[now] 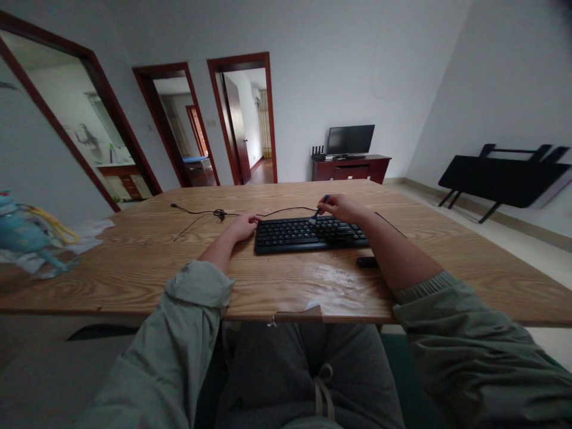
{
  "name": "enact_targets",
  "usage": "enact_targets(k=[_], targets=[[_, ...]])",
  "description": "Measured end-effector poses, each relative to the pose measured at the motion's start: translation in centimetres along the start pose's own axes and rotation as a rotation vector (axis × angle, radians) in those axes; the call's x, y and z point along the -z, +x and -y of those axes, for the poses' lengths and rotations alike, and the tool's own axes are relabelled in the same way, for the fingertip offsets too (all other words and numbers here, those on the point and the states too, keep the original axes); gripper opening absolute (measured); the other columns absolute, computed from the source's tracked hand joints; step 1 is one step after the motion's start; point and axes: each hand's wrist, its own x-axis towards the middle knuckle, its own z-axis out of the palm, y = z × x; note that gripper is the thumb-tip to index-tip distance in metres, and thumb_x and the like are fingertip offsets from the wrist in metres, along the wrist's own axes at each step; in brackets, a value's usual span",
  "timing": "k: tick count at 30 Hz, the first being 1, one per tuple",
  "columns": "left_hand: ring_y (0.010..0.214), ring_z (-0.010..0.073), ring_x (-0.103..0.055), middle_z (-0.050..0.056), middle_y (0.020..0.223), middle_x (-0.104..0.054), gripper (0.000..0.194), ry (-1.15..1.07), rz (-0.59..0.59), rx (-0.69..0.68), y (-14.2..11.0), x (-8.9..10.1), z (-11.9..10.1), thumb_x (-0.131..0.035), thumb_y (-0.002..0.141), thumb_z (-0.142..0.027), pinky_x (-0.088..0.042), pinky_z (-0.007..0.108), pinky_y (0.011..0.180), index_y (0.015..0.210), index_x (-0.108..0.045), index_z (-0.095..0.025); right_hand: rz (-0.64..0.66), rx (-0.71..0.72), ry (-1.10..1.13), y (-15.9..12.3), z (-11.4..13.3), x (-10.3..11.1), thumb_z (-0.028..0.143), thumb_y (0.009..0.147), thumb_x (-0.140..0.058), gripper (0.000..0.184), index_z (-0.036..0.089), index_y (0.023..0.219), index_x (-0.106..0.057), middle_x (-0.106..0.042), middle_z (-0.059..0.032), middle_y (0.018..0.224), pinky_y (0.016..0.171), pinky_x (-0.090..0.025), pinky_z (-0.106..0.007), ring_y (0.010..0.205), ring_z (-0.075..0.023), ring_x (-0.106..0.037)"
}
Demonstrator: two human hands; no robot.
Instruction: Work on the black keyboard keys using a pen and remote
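A black keyboard lies on the wooden table in front of me. My right hand is above its back edge, closed in a pinch on a small blue-handled brush whose pale tip touches the keys. My left hand rests curled against the keyboard's left end, fingers closed on its corner. The keyboard's black cable runs left across the table in a loose knot.
A small black object lies by my right forearm. A blue and yellow toy on white paper sits at the table's left end. Beyond stand a TV cabinet, open doorways and a folded black table against the right wall.
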Motion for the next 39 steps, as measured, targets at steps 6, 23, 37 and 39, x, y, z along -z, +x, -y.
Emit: enact_targets(k=[6,23,37,39], targets=[[0.085,0.0174,-0.065,0.009,0.095,-0.073,0.035,0.03,-0.008,-0.003,0.2,0.0,0.2,-0.05,0.079,-0.011,-0.048,0.027,0.083,0.108,-0.07,-0.012,0.01,0.028,0.075,0.1,1.2,-0.6,0.035,0.089,-0.049,0.032,0.012,0.089,-0.071,-0.07,-0.0073,0.083,0.066,-0.039,-0.025,0.071,-0.0147,-0.055],[0.089,0.0173,-0.065,0.009,0.101,-0.072,0.034,-0.002,-0.002,-0.007,-0.1,0.0,0.0,-0.049,0.081,-0.012,-0.048,0.025,0.083,0.109,-0.069,-0.012,-0.054,-0.43,-0.417,-1.5,-4.9,3.6,0.031,0.083,-0.051,0.032,0.013,0.1,-0.072,-0.07,-0.0172,0.102,0.074,-0.044,-0.031,0.088,-0.0238,-0.064],[0.085,0.0174,-0.065,0.008,0.1,-0.073,0.035,0.017,-0.027,-0.016,0.8,-0.5,0.4,-0.05,0.076,-0.012,-0.049,0.025,0.08,0.104,-0.071,-0.013,-0.269,-0.203,0.26,1.4,6.5,-3.6,0.035,0.085,-0.047,0.035,0.012,0.085,-0.074,-0.067,-0.0062,0.069,0.06,-0.038,-0.025,0.062,-0.015,-0.055],[0.086,0.0174,-0.065,0.008,0.1,-0.073,0.034,-0.02,-0.011,-0.059,0.7,-0.4,0.5,-0.05,0.076,-0.012,-0.048,0.025,0.082,0.102,-0.072,-0.013,-0.191,-0.155,0.331,3.0,9.6,-6.6,0.033,0.086,-0.047,0.034,0.012,0.083,-0.074,-0.066,-0.0052,0.068,0.06,-0.038,-0.024,0.061,-0.0135,-0.054]])
